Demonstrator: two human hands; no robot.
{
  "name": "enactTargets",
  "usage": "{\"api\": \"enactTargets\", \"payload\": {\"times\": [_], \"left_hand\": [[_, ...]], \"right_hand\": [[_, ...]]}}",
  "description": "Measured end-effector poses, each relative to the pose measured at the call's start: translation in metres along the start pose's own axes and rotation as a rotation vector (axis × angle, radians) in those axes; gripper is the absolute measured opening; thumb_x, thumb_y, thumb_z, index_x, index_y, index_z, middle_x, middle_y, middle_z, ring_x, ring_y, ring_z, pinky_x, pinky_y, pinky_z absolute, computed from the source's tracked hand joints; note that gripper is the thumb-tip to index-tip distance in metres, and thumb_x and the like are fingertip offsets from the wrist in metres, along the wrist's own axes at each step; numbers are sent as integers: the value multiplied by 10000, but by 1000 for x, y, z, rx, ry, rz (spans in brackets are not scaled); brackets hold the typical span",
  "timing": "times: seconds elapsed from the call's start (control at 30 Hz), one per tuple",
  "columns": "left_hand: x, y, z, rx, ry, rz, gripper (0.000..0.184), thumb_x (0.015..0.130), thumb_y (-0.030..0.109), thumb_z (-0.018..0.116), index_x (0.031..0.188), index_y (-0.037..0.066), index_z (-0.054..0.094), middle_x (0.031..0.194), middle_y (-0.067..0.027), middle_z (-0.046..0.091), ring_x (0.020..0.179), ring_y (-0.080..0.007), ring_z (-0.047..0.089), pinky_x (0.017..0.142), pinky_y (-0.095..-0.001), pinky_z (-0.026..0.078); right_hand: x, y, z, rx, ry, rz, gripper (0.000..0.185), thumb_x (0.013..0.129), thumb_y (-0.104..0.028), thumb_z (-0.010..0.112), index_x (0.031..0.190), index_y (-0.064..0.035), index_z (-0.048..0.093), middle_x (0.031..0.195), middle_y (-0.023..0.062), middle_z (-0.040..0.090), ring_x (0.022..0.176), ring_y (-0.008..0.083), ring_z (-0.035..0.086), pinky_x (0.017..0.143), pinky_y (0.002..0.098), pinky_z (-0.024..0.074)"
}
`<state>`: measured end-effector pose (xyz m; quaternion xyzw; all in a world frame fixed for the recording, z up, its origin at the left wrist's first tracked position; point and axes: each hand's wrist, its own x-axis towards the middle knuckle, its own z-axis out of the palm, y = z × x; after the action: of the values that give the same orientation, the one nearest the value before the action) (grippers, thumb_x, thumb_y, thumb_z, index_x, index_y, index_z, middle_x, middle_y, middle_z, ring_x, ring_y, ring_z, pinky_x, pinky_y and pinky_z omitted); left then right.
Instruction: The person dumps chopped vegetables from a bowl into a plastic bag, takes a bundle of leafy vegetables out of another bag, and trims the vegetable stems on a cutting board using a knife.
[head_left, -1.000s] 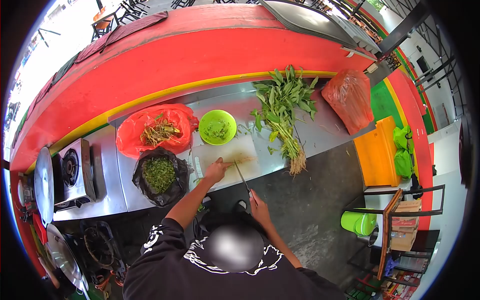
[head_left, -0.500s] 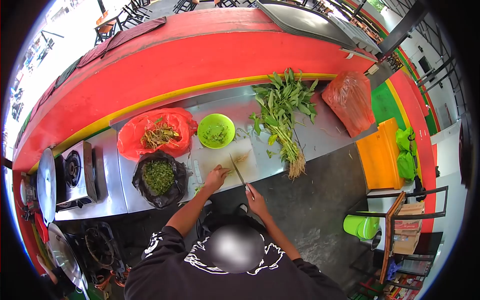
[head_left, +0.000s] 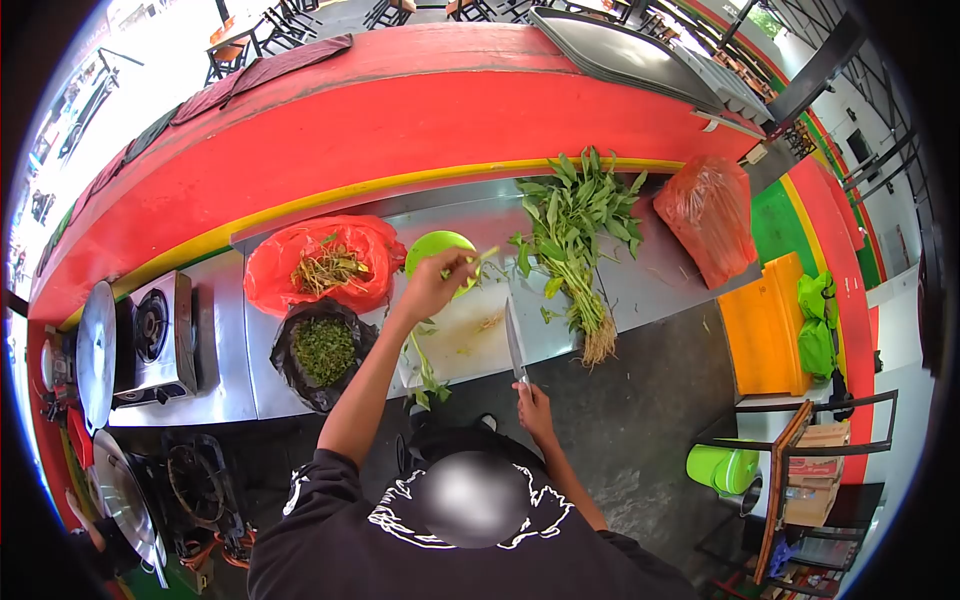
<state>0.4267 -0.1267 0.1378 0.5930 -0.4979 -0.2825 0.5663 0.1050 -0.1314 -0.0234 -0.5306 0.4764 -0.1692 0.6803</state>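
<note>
My left hand [head_left: 440,283] is raised over the near side of the green bowl [head_left: 428,245], its fingers pinched on a pale stem piece [head_left: 488,254]. In my right hand [head_left: 535,408] is a knife [head_left: 514,340], its blade pointing away over the right part of the white cutting board [head_left: 465,355]. Small scraps lie on the board. A leafy sprig [head_left: 428,372] hangs below my left forearm at the board's left side. Right of the board lies a bunch of leafy greens [head_left: 580,225] with roots towards me.
Left of the bowl, a red bag [head_left: 270,265] holds stems and a black bag [head_left: 292,385] holds chopped greens. A stove [head_left: 170,330] stands at the far left. Another red bag [head_left: 708,215] sits at the counter's right end, near an orange container [head_left: 765,330].
My left hand has risen from the board to the bowl with a stem piece. My right hand and the knife have shifted right. A leafy sprig now shows at the board's left side.
</note>
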Motion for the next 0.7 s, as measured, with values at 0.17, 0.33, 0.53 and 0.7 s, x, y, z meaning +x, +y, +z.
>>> {"api": "enactTargets", "payload": {"times": [0.17, 0.33, 0.53, 0.7], "left_hand": [[18, 67, -21, -97, 163, 91, 144, 940, 76, 577, 1061, -3, 582, 855, -43, 643, 811, -102, 603, 733, -260, 486], [10, 79, -23, -403, 374, 263, 140, 967, 128, 553, 1082, 51, 531, 1014, -130, 681, 954, -154, 634, 867, -300, 474], [-42, -12, -1, -573, 717, 27, 118, 984, 129, 517, 1079, 73, 475, 1249, -197, 580, 1204, -215, 532, 1031, -358, 379], [-151, -150, 33, -637, 756, -825, 222, 912, 142, 610, 1115, 148, 522, 1105, -14, 601, 998, -146, 564, 860, -404, 439]], "right_hand": [[5, -9, 4, 45, 10, 7, 330, 989, -369, 487, 1027, -53, 577, 542, -64, 363, 391, 26, 319, 343, 219, 259], [4, -13, 7, 113, 23, 29, 336, 993, -373, 478, 1026, -51, 567, 550, -61, 350, 399, 27, 311, 344, 219, 251], [2, -11, 5, 152, 53, 42, 336, 992, -380, 477, 1007, -56, 562, 552, -64, 345, 400, 29, 311, 349, 219, 248], [3, 2, 4, 107, 81, 25, 331, 991, -380, 479, 1000, -60, 560, 545, -66, 337, 395, 31, 306, 353, 221, 243]]}}
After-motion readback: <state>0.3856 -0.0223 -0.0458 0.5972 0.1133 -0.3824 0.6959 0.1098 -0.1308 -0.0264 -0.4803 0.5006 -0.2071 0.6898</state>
